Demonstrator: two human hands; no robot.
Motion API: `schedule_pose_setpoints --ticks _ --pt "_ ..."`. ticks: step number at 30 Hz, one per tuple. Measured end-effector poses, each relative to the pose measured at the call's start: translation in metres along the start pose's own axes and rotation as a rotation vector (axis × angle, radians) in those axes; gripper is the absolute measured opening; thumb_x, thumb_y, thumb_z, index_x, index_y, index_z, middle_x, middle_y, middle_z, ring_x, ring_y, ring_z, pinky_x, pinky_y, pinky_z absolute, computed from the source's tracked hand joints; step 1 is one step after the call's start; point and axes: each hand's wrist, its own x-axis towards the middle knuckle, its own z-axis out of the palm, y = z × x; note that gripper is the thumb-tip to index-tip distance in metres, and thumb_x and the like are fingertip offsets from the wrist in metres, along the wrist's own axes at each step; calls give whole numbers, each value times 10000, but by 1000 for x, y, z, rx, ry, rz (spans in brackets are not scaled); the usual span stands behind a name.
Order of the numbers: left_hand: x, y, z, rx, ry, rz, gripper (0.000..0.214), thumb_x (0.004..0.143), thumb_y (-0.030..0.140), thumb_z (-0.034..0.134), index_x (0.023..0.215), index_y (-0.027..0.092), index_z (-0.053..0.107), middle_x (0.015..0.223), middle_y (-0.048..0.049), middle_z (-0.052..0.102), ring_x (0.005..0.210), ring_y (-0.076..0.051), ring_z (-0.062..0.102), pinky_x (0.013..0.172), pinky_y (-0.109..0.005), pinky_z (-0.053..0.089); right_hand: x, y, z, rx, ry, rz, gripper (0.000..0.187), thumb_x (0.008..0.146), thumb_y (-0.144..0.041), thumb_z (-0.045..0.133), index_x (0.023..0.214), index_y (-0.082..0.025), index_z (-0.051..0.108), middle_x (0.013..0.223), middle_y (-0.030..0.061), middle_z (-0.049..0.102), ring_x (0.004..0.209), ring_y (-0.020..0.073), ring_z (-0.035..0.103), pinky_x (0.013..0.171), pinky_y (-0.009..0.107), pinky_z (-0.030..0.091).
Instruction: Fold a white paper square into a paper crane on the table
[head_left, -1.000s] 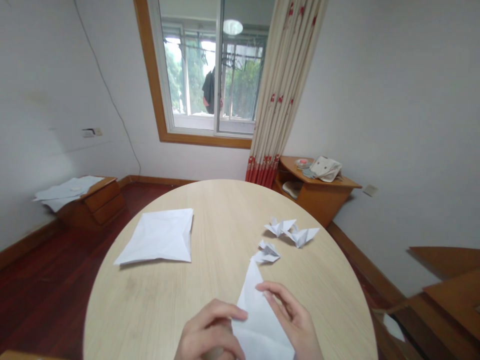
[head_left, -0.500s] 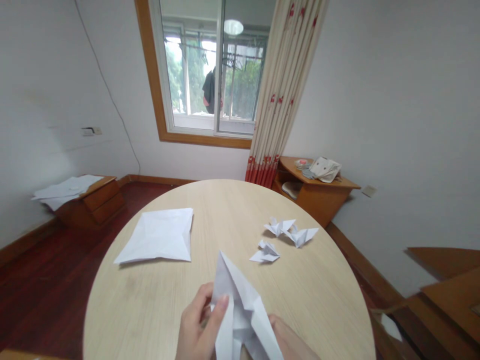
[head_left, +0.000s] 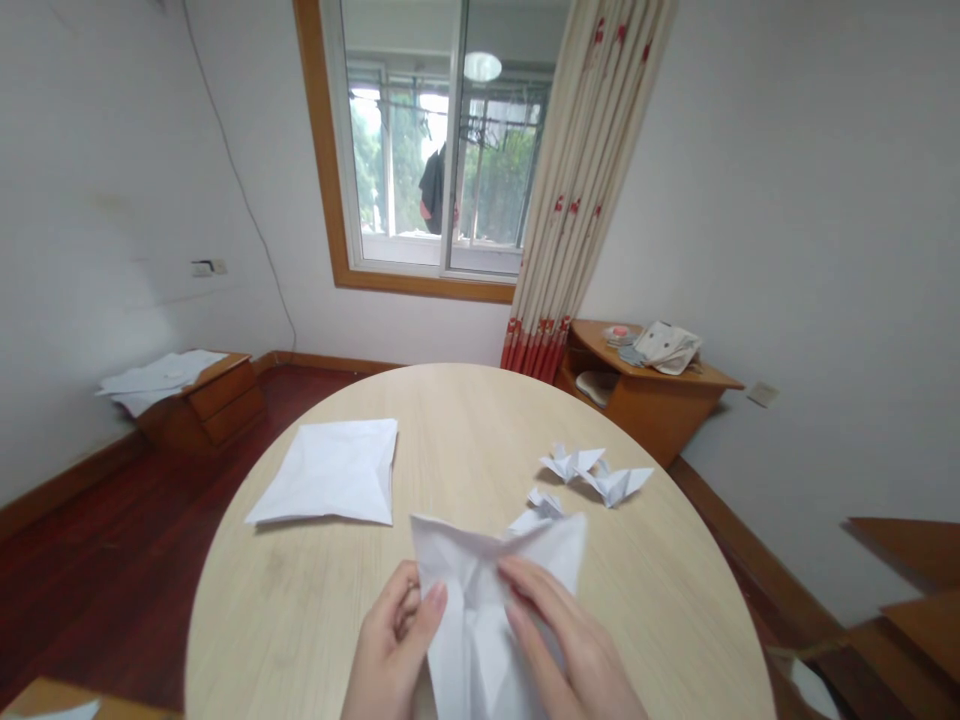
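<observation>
A white sheet of folded paper (head_left: 465,570), partly opened out and creased, is between my hands at the near side of the round table. My left hand (head_left: 396,635) pinches its left edge, thumb on the front and fingers curled behind. On the right part of the sheet, my right hand (head_left: 562,640) grips the paper between thumb and fingers near a fold. The sheet's lower end runs out of the picture. Just beyond it sit several folded paper birds, one (head_left: 615,484) at the right and another (head_left: 571,463) beside it; the nearest is partly hidden by the sheet.
A stack of white paper (head_left: 330,470) lies on the left of the round wooden table (head_left: 262,610). A low cabinet with papers (head_left: 225,400) stands at the left wall. A corner desk (head_left: 660,400) with a cloth bag is at the back right, next to the curtain (head_left: 577,200).
The sheet's pointed top has spread into two corners, left and right. My right hand has come up from behind the paper onto its front. The view has shifted slightly left.
</observation>
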Motion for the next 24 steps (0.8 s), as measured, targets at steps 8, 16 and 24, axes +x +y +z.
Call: schedule_pose_setpoints --ticks 8,16,24 --pt "67 62 -57 -219 1 -109 529 683 430 764 1099 143 608 922 -92 727 845 -273 701 735 -342 569 122 -38 58 -452 -493 -335 912 816 -360 680 1516 -138 140 1579 203 99 1449 343 -6 1143 595 41" --pt "169 94 -174 422 -79 -186 354 632 283 711 921 91 639 762 -136 722 746 -329 701 673 -427 576 213 -35 180 -468 -541 -116 947 833 -706 431 1526 -170 74 1583 153 -74 1411 407 -145 1095 621 -74" --pt "197 43 -210 839 194 167 848 562 141 692 1353 67 395 1467 -232 375 1366 -421 282 1077 -521 295 185 22 217 -507 -597 -36 672 946 -604 247 1509 -240 204 1591 76 56 1444 339 -56 1105 610 -58"
